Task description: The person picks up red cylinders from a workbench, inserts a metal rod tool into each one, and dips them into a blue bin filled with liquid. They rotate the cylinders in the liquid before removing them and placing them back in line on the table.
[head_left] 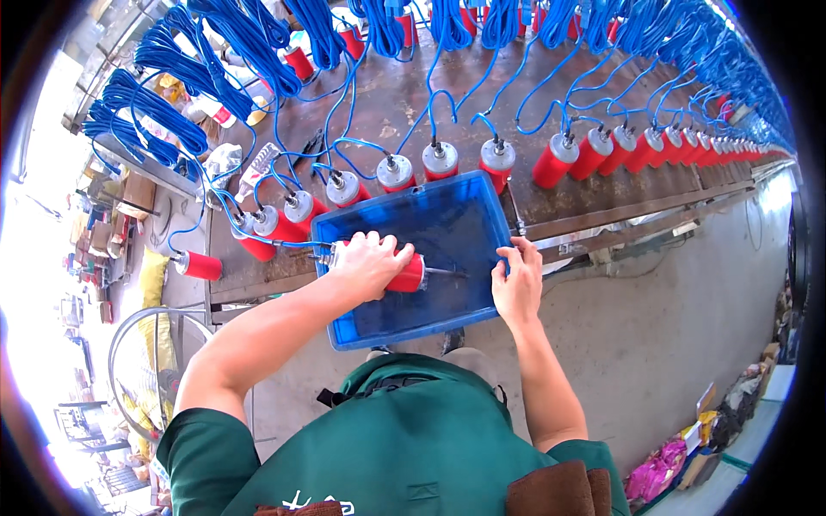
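Note:
My left hand (pixel 370 264) is wrapped from above round a red cylinder (pixel 408 275) with grey metal ends, tilted over the blue plastic bin (pixel 404 333). From its left end a blue cable (pixel 297 244) runs toward the table. A thin grey streak, perhaps a rod or a trickle of liquid, extends from its right end. The bin is shallow, and its inside looks dark and wet. At the bin's right rim, my right hand (pixel 518 279) grips the edge, thumb on the inner side.
A row of similar red cylinders (pixel 553 161) with blue cables stands along the brown metal table (pixel 379 95). Coiled blue cable bundles (pixel 310 30) line its far side. One red cylinder (pixel 200 266) lies at the left corner, near a metal hoop (pixel 114 353). Pink bagging (pixel 656 471) lies at lower right.

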Action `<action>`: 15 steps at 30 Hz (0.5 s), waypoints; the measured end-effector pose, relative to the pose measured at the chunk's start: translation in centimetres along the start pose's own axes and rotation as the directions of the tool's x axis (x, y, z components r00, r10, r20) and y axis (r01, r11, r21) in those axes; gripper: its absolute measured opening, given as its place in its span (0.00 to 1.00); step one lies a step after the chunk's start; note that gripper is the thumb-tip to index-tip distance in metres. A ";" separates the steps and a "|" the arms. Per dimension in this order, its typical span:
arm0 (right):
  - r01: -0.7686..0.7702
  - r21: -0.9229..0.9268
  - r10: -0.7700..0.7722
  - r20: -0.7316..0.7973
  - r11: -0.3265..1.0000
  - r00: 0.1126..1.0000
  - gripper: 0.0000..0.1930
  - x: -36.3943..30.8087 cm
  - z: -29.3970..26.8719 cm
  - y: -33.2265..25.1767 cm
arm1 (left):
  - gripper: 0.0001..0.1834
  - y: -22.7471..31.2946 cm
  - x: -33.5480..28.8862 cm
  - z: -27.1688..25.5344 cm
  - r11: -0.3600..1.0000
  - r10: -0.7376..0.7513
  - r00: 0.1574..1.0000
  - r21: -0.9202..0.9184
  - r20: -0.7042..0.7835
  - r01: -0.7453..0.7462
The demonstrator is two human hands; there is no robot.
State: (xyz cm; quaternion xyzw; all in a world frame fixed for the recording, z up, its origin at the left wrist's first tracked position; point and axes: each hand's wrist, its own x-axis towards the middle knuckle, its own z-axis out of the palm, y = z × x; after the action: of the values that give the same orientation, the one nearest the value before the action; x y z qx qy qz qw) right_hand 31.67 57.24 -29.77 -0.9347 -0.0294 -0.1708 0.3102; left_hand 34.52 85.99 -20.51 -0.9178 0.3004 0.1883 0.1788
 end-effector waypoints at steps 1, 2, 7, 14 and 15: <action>0.017 -0.022 -0.017 -0.005 1.000 1.000 0.10 -0.1 -0.1 -0.1 | 0.58 -0.2 -0.4 -0.4 1.000 -0.005 1.000 0.004 -0.004 0.005; 0.036 -0.045 -0.036 -0.009 0.998 0.999 0.11 -0.1 -0.2 -0.3 | 0.59 -0.4 -0.9 -0.8 1.000 -0.008 1.000 0.004 0.008 0.008; 0.251 0.143 -0.254 0.002 0.957 0.967 0.10 0.8 -0.8 -4.1 | 0.58 -1.6 -4.3 -1.4 0.998 -0.064 0.998 -0.021 -0.005 0.064; -0.599 0.310 -0.007 0.892 0.739 0.453 0.27 4.0 4.0 -5.9 | 0.58 -2.6 -8.1 1.8 0.995 -0.087 0.954 -0.062 -0.286 0.072; -0.589 0.309 -0.016 0.894 0.747 0.448 0.27 4.4 4.3 -6.2 | 0.58 -2.7 -8.7 2.4 0.994 -0.103 0.952 -0.069 -0.288 0.087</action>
State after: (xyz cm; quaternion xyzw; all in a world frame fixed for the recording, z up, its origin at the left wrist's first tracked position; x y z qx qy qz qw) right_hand 36.05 64.53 -27.95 -0.7364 -0.0602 0.3907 0.5490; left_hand 29.11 93.30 -18.05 -0.9535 0.2734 0.0507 0.1160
